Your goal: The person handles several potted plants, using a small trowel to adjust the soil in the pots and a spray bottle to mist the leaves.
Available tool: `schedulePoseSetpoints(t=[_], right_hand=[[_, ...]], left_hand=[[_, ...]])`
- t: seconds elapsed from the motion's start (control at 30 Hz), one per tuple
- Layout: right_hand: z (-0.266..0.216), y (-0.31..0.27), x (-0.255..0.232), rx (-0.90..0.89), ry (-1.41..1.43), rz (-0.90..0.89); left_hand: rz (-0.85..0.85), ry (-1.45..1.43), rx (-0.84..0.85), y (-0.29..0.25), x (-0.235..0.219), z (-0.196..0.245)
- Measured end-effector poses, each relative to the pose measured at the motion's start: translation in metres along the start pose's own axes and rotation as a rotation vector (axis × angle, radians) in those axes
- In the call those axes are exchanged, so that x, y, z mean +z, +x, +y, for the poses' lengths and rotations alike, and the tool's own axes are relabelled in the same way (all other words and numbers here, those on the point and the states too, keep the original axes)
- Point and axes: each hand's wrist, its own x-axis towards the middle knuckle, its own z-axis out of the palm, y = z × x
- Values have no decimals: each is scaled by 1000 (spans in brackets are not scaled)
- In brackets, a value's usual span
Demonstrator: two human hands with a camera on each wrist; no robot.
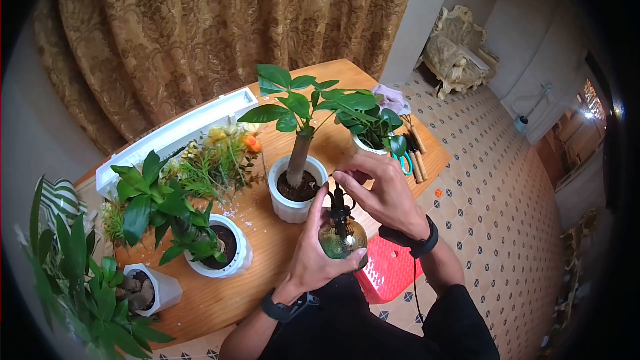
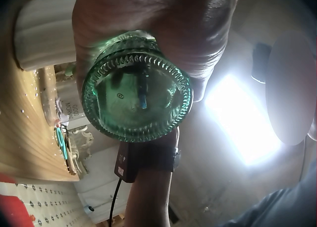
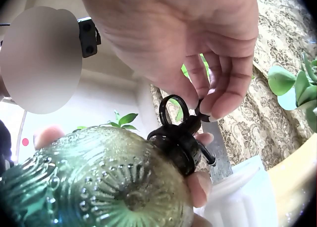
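My left hand (image 1: 313,259) grips a rounded green-to-amber glass spray bottle (image 1: 339,241), its fingers and thumb around the body. The ribbed base of the bottle faces the left wrist camera. On top sits a black pump head (image 3: 179,145) with a ring handle and a small nozzle, clearest in the right wrist view. My right hand (image 1: 385,185) pinches the tip of the pump between thumb and fingertips. Just beyond the bottle stands a thick-trunked plant (image 1: 298,160) in a white ribbed pot (image 1: 291,212), with dark soil around its stem.
More potted plants stand at the left, one in a white round pot (image 1: 241,263). Cut flowers and greenery (image 1: 213,170) lie before a long white planter (image 1: 170,135). Small garden tools (image 1: 418,160) and a purple cloth (image 1: 392,99) lie at the right. A red plastic stool (image 1: 389,268) stands below the table edge.
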Motion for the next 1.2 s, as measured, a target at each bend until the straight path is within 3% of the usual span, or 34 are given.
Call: schedulePoseSetpoints(t=[0.47,0.8,1.2], right_hand=[[-5,-9,0,2,-6,-53],[3,6,4,46,-62,54],[-5,-8,9,33,-23,-19]], left_hand=[[-2,-64,-8,-1,1,0],[-22,-80,-89,-9,5,3],[31,-74,2,0,0,-1]])
